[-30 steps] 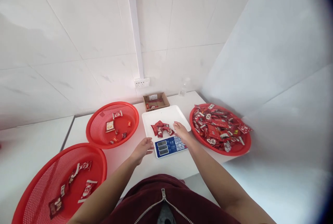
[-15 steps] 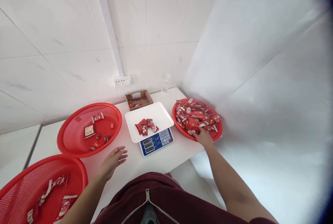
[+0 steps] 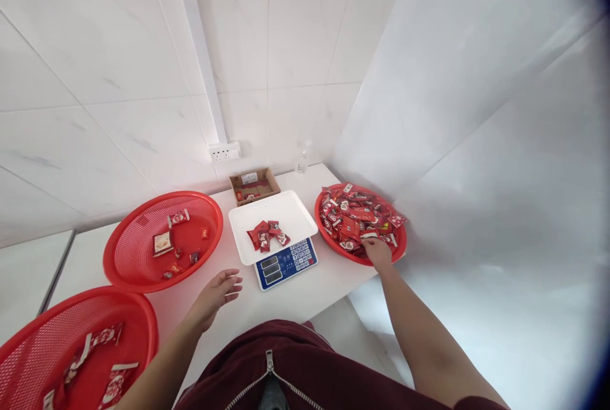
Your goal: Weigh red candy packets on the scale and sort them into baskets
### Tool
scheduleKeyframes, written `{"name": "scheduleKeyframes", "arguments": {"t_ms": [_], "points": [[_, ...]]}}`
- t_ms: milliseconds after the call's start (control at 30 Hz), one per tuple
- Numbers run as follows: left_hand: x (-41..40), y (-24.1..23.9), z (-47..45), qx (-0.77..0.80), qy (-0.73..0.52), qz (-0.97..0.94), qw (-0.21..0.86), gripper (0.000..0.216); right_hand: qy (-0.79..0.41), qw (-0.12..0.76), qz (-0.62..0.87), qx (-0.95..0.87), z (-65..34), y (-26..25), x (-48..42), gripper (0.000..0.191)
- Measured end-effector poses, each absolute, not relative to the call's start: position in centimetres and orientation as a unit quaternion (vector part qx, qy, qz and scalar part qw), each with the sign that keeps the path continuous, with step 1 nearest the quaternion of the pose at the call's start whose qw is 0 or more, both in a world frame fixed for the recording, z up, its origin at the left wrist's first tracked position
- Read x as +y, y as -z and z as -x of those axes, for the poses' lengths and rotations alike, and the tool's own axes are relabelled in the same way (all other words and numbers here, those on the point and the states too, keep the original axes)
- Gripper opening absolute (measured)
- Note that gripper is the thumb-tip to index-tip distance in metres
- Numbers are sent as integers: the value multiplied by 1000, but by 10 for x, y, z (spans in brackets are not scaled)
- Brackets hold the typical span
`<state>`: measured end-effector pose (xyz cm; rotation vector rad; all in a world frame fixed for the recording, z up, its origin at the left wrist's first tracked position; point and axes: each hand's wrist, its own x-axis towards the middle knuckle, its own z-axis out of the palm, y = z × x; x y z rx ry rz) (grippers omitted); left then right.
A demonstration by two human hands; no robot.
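My right hand (image 3: 378, 253) is at the near edge of the red basket heaped with wrapped candies (image 3: 320, 232). Its fingers are closed on a red candy packet (image 3: 370, 235) with a pale edge; the fingertips are partly hidden. My left hand (image 3: 218, 295) hovers over the table to the left of the blue digital scale (image 3: 286, 265), open and holding nothing. On the scale sits a white weighing tray (image 3: 245, 216), with several red candies (image 3: 264, 238) bunched near its front.
Two more red baskets stand at left, the rear one (image 3: 136, 229) and the front one (image 3: 152, 321), each with a few packets inside. Behind the scale are a cardboard box (image 3: 274, 184) and a clear bottle (image 3: 301, 161). A wall socket (image 3: 225, 152) is above.
My left hand has shifted slightly to the right, toward the scale. My right hand has drawn back a little in the basket, its fingers closer together. The candies on the tray look the same.
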<state>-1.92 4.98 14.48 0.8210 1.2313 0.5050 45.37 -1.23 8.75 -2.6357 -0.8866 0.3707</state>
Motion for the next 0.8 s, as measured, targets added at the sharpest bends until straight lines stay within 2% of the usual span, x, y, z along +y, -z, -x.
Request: {"name": "scheduleKeyframes", "arguments": {"t_ms": [200, 300, 367, 433, 600, 800], "points": [[47, -147, 28, 565, -240, -353, 706, 49, -50, 234, 933, -270, -449, -110, -13, 36], [46, -150, 27, 567, -241, -352, 704, 49, 62, 308, 901, -300, -440, -127, -10, 34], [45, -151, 26, 564, -240, -356, 706, 49, 91, 348, 868, -342, -426, -138, -3, 32], [44, -151, 25, 558, -241, -361, 707, 48, 42, 376, 839, -391, -404, -145, 8, 30], [38, -151, 26, 553, -241, -370, 707, 46, -174, 412, 726, -522, -326, -141, 46, 26], [32, -152, 34, 561, -252, -363, 700, 46, -336, 435, 684, -480, -270, -122, 78, 24]]}}
